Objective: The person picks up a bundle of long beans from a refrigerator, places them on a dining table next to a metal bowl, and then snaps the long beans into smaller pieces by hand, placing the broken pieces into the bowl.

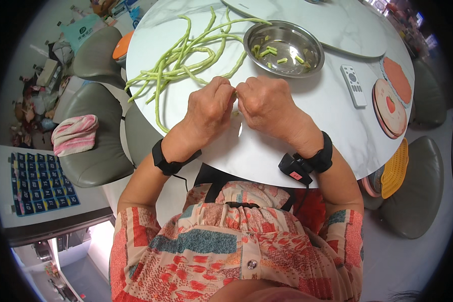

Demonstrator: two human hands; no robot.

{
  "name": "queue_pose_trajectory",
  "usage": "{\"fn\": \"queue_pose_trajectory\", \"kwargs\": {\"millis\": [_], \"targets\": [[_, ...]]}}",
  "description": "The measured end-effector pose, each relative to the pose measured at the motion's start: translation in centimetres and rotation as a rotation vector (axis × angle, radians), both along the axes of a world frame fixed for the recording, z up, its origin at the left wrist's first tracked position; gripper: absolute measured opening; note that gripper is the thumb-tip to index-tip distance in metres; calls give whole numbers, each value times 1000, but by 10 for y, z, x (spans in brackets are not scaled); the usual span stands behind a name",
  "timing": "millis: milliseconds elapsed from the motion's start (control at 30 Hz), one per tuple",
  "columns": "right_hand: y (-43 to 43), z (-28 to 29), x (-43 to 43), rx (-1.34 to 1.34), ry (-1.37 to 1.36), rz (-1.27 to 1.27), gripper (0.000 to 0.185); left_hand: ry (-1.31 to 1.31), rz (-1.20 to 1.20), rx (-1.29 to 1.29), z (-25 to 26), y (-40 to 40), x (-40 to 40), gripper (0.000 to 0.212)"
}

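My left hand (211,107) and my right hand (267,104) meet at the fingertips over the near part of the table. Both pinch a small bit of green long bean (235,93), mostly hidden by the fingers. A loose pile of long beans (181,56) lies just beyond and left of my left hand. Past my right hand stands a stainless steel bowl (287,70) holding several short cut bean pieces (282,60). One bean's tip rests over the bowl's left rim. A small fragment (235,113) lies on the table under my hands.
The round white marble-patterned table (324,124) carries a raised round turntable (347,34) at the back. To the right lie a white remote control (353,86) and round mats (389,107). Grey chairs (94,139) surround it; a yellow plastic basket (394,170) sits on one.
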State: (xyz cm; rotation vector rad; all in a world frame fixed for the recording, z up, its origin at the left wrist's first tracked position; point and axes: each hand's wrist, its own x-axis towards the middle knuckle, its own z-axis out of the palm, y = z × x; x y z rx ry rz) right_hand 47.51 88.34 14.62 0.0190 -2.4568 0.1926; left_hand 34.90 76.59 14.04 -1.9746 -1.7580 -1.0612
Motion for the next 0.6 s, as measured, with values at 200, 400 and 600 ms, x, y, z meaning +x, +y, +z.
{"fn": "queue_pose_trajectory", "kwargs": {"millis": [200,400,600], "targets": [[-6,3,-6,-180,345,-8,7,-49,-15,268,9,12,12,20],[-13,-5,-7,-766,404,-17,10,-92,29,362,12,18,27,17],[18,7,-5,-937,468,-167,16,-286,30,186,10,5,31,10]]}}
